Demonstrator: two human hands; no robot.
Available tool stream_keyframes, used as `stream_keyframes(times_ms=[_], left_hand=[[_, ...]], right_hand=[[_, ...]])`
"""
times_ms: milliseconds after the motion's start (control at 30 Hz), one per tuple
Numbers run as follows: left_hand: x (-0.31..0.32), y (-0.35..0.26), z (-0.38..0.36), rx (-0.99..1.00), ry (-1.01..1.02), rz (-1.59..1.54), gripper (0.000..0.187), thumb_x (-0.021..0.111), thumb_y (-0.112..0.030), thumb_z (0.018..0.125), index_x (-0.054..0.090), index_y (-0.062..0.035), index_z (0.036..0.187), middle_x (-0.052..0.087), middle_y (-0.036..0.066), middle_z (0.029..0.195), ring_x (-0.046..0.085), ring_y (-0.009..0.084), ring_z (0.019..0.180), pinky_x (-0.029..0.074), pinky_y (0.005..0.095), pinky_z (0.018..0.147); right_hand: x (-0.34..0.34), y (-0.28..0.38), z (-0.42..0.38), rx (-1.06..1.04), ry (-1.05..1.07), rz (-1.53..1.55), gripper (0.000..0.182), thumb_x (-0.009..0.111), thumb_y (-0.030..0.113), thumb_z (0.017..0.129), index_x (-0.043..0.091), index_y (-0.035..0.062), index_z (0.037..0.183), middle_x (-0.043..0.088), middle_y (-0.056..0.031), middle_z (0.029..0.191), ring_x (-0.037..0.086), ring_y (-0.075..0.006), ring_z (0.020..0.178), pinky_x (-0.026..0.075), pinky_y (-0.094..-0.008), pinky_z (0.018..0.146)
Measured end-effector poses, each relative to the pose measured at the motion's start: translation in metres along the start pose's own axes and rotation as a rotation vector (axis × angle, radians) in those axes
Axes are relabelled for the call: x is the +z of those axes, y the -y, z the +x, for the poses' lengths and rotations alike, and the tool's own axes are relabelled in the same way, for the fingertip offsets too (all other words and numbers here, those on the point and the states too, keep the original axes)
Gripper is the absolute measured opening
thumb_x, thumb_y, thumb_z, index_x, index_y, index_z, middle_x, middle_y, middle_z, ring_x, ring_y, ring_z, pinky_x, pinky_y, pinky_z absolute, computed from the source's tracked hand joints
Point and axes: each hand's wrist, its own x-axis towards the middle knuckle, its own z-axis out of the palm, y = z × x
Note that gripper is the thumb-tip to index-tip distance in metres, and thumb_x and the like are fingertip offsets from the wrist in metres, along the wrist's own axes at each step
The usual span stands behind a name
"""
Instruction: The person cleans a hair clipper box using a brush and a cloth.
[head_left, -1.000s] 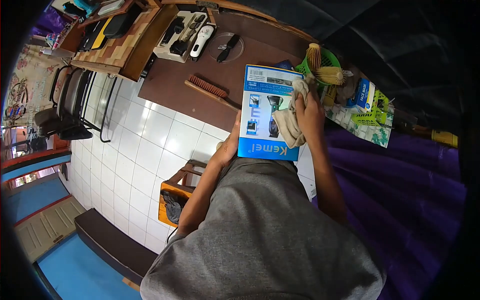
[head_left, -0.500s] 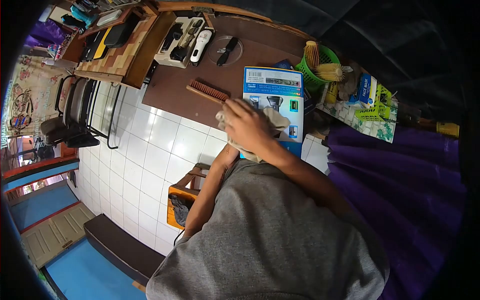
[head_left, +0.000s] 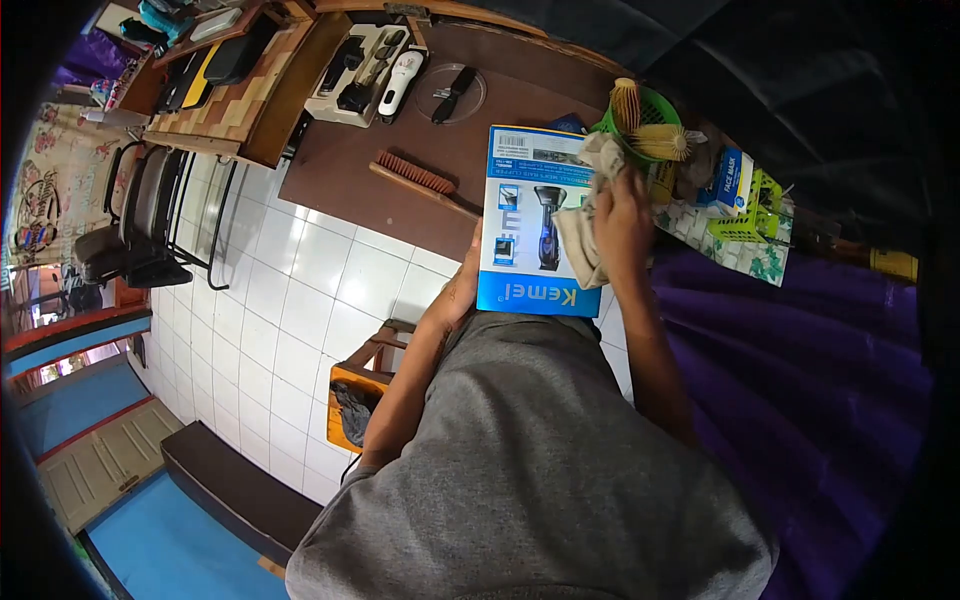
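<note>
A blue and white Kemei clipper box (head_left: 520, 230) lies at the front edge of the brown table. My right hand (head_left: 622, 225) is closed on a beige cloth (head_left: 580, 235), which lies against the box's right side. At the box's left side is my left hand (head_left: 468, 275), next to the handle end of a wooden brush (head_left: 415, 178); its fingers are mostly hidden, so its grip cannot be made out. The brush lies bristles up on the table.
On the brown table (head_left: 340, 165) are a white clipper (head_left: 401, 85), a tray of tools (head_left: 340, 105) and a black brush (head_left: 455, 95) on a round dish. A green basket (head_left: 655, 115) with brushes stands right, near a face mask box (head_left: 732, 180). An orange stool (head_left: 345, 435) is below.
My right hand has moved right with the cloth, from over the left hand to the box's right side. The box front is now more exposed, and my left hand shows at its left edge.
</note>
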Motion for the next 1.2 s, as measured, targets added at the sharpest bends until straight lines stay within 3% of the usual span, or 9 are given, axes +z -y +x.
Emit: stream_keyframes(times_ms=[267,367,567,667,733,967,1067,1133,1200], left_hand=[[0.003,0.002,-0.009,-0.052,-0.019,-0.115,0.078,0.034,-0.065,0.102,0.036,-0.0057,0.152,0.046,0.014,0.150,0.046,0.0243,0.134,0.040,0.0378,0.111],[-0.019,0.032,-0.010,-0.023,-0.018,-0.038,0.072,0.038,-0.057,0.104,0.032,-0.0063,0.154,0.041,0.012,0.153,0.041,0.0231,0.138,0.036,0.0364,0.114],[0.003,-0.006,-0.009,-0.070,0.019,-0.142,0.073,0.032,-0.057,0.105,0.015,-0.0129,0.161,0.029,0.013,0.160,0.030,0.0253,0.145,0.028,0.0373,0.119],[0.000,-0.003,-0.005,-0.029,0.080,-0.085,0.074,0.023,-0.062,0.104,0.002,-0.0205,0.162,0.017,0.015,0.164,0.022,0.0278,0.149,0.024,0.0397,0.120],[0.007,-0.008,-0.007,-0.011,-0.014,-0.094,0.082,0.027,-0.068,0.101,0.031,-0.0065,0.155,0.043,0.015,0.151,0.044,0.0248,0.135,0.039,0.0368,0.110],[0.013,-0.015,-0.008,0.026,-0.049,-0.083,0.079,0.024,-0.067,0.102,0.035,-0.0071,0.152,0.047,0.014,0.146,0.048,0.0242,0.131,0.041,0.0382,0.109],[-0.016,0.005,-0.006,-0.131,0.057,-0.261,0.070,0.038,-0.056,0.104,0.024,-0.0144,0.159,0.039,0.015,0.153,0.042,0.0270,0.138,0.038,0.0401,0.113],[-0.050,0.042,0.000,0.222,0.288,0.128,0.053,0.061,-0.033,0.099,0.047,-0.0114,0.145,0.054,0.012,0.138,0.054,0.0239,0.125,0.047,0.0373,0.105],[-0.044,0.041,-0.009,0.258,0.128,0.200,0.048,0.071,-0.016,0.089,0.057,-0.0091,0.134,0.058,0.012,0.132,0.056,0.0214,0.120,0.050,0.0354,0.101]], right_hand=[[0.020,0.104,-0.024,-0.286,0.324,0.196,0.052,0.069,0.014,0.084,0.056,0.0002,0.132,0.057,-0.0167,0.133,0.061,-0.0356,0.117,0.052,-0.0431,0.097],[0.032,0.122,-0.040,-0.547,0.221,0.327,0.044,0.072,0.012,0.080,0.065,0.0022,0.122,0.061,-0.0128,0.130,0.063,-0.0318,0.114,0.055,-0.0414,0.093],[0.004,0.082,-0.004,-0.204,0.352,0.289,0.037,0.067,0.007,0.083,0.064,0.0034,0.120,0.063,-0.0142,0.122,0.066,-0.0343,0.103,0.056,-0.0412,0.086],[0.007,0.033,0.021,-0.096,0.091,0.179,0.039,0.066,0.006,0.082,0.061,0.0001,0.120,0.063,-0.0161,0.118,0.063,-0.0378,0.106,0.053,-0.0436,0.090],[0.006,0.005,0.032,-0.018,0.015,0.177,0.041,0.064,0.007,0.085,0.060,-0.0010,0.126,0.061,-0.0188,0.126,0.061,-0.0370,0.113,0.053,-0.0424,0.094],[0.007,0.044,0.003,-0.264,0.184,0.257,0.047,0.065,0.010,0.086,0.060,0.0023,0.132,0.058,-0.0161,0.137,0.064,-0.0340,0.114,0.052,-0.0408,0.096],[-0.013,0.087,-0.028,-0.469,0.598,0.469,0.046,0.069,0.009,0.082,0.064,0.0029,0.127,0.060,-0.0157,0.134,0.063,-0.0297,0.116,0.054,-0.0367,0.095],[0.010,0.101,-0.057,-0.751,0.421,0.629,0.041,0.072,0.010,0.080,0.068,0.0052,0.121,0.063,-0.0138,0.127,0.064,-0.0276,0.112,0.055,-0.0355,0.093],[0.005,0.092,-0.061,-0.715,0.447,0.594,0.040,0.076,0.015,0.079,0.070,0.0062,0.117,0.065,-0.0113,0.120,0.064,-0.0257,0.109,0.055,-0.0369,0.094]])
